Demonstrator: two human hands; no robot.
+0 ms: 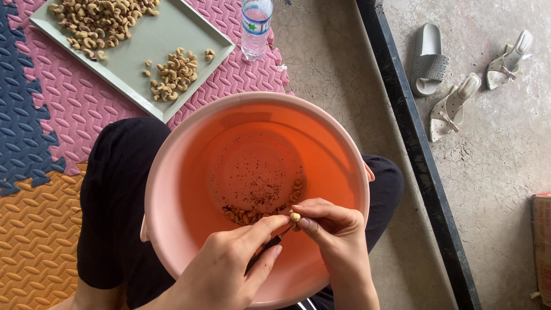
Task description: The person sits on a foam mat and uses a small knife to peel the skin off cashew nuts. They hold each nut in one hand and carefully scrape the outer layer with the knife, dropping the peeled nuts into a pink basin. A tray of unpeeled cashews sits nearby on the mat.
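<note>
A large pink-orange basin rests on my lap, with brown peel scraps and specks at its bottom. Over its near side my right hand pinches a small pale cashew nut between thumb and fingertips. My left hand grips a small dark-handled knife, its tip touching the nut. Both hands meet just above the scraps.
A grey-green tray with two heaps of cashews lies on the pink, blue and orange foam mat at upper left. A plastic water bottle stands beside it. Sandals lie on the concrete beyond a black rail.
</note>
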